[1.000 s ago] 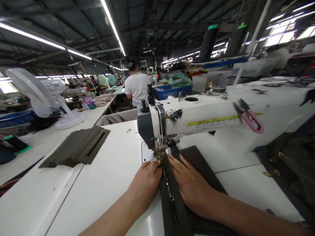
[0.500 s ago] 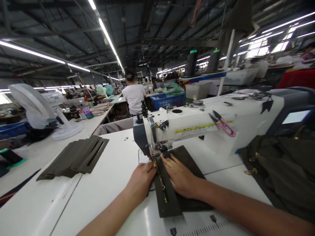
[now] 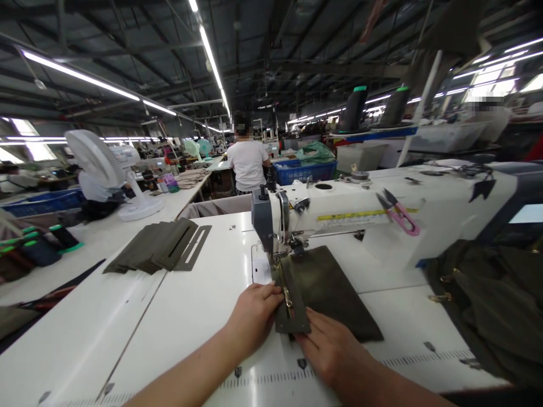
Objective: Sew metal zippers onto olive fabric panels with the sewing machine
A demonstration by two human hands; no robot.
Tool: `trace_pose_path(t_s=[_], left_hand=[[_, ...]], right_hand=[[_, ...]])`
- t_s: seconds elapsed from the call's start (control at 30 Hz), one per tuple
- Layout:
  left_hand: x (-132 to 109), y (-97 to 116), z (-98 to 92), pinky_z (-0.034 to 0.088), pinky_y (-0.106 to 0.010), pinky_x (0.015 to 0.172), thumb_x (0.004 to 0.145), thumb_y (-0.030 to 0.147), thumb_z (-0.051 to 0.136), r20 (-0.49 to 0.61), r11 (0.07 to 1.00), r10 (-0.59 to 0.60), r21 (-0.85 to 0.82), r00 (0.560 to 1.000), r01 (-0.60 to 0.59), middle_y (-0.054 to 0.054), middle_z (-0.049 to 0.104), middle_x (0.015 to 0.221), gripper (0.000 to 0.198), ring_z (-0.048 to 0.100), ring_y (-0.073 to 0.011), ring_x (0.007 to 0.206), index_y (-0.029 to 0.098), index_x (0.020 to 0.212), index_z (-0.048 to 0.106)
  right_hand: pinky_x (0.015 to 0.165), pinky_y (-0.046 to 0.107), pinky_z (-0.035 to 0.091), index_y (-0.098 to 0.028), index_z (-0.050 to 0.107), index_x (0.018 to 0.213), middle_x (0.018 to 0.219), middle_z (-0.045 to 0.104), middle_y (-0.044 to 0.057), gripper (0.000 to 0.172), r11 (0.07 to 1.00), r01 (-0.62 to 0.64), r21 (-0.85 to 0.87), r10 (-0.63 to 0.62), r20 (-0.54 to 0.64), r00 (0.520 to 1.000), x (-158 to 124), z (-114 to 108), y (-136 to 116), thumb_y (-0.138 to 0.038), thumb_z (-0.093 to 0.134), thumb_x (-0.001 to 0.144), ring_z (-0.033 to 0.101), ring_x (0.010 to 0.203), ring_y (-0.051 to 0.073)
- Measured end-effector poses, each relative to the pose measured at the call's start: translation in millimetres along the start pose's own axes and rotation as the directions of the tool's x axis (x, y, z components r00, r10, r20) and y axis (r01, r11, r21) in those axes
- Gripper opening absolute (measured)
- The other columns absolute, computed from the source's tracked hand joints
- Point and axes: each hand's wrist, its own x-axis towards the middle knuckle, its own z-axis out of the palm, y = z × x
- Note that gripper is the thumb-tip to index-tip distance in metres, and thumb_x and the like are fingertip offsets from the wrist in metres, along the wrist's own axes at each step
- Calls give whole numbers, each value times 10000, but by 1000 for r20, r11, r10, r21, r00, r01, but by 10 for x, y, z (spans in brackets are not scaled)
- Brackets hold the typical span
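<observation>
An olive-green fabric piece [image 3: 328,285] with a brass zipper [image 3: 287,294] lies under the needle of a white sewing machine [image 3: 348,212]. My left hand [image 3: 254,316] rests on the table at the left edge of the zipper strip, fingers curled with the tips touching the fabric. My right hand [image 3: 328,347] lies at the near end of the strip, fingers extended and pressing on the fabric's lower edge. Neither hand grips anything.
A stack of olive fabric pieces [image 3: 159,254] lies on the table to the left. Pink thread snips [image 3: 401,215] sit on the machine arm. Dark green garments [image 3: 487,299] are heaped at the right. A white fan [image 3: 104,169] and a person in a white shirt [image 3: 248,164] are behind.
The fabric piece has fed farther away through the machine. My right hand slid back from beside the needle to the near end of the strip; the left hand stayed beside the zipper.
</observation>
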Motion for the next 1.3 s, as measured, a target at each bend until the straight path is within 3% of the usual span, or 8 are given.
trace_pose_path(t_s=[0.43, 0.7, 0.87, 1.0, 1.17, 1.23, 1.3], left_hand=[[69, -64, 61, 532, -376, 750, 778, 99, 514, 39, 999, -3, 42, 999, 1, -94, 659, 968, 203, 622, -227, 860, 137, 945, 624], [196, -221, 101, 536, -356, 691, 813, 125, 450, -1, 996, 53, 69, 999, -53, -98, 655, 918, 202, 624, -211, 761, 135, 934, 612], [249, -328, 141, 527, -347, 663, 803, 121, 440, -2, 996, 47, 70, 999, -47, -92, 636, 862, 208, 597, -210, 722, 134, 945, 591], [264, -357, 159, 513, -349, 671, 799, 102, 422, 46, 998, 9, 62, 999, -11, -88, 607, 830, 209, 569, -208, 719, 143, 928, 582], [249, -314, 154, 497, -343, 671, 777, 81, 449, 109, 996, -82, 53, 991, 76, -84, 574, 838, 195, 540, -206, 722, 143, 888, 597], [235, -287, 136, 492, -341, 695, 755, 65, 464, 122, 993, -117, 27, 986, 114, -83, 567, 857, 218, 538, -208, 748, 141, 902, 606], [213, -255, 104, 484, -334, 730, 716, 36, 480, 126, 985, -166, -23, 978, 170, -81, 561, 905, 275, 539, -205, 789, 151, 926, 615]], right_hand=[[748, 318, 523, -79, 649, 841, 817, 664, 109, 301, 995, -45, 90, 41, 48, 998, 34, 21, 90, -60, 349, 860, 604, 779, 209], [627, 318, 524, -88, 636, 770, 735, 648, 98, 313, 997, -32, 65, 33, -20, 999, 96, 165, 254, -59, 337, 860, 583, 676, 203], [629, 300, 505, -89, 623, 776, 720, 633, 83, 273, 994, -40, 105, 33, 62, 998, 164, 201, 349, -53, 363, 852, 566, 674, 188], [607, 285, 491, -94, 616, 797, 739, 633, 77, 258, 988, -78, 136, 70, 62, 996, 178, 197, 371, -65, 367, 861, 557, 663, 177], [790, 314, 469, -133, 593, 974, 902, 641, 71, 194, 956, -220, 195, 207, 87, 974, 147, 93, 374, -143, 430, 869, 566, 848, 185], [880, 369, 419, -129, 549, 1078, 1040, 603, 103, 252, 943, -298, 152, 284, 108, 953, 167, 80, 419, -135, 447, 848, 521, 987, 214], [871, 410, 406, -132, 540, 1091, 1088, 568, 126, 287, 924, -368, 106, 351, 153, 924, 228, 109, 505, -157, 499, 808, 491, 1022, 248]])
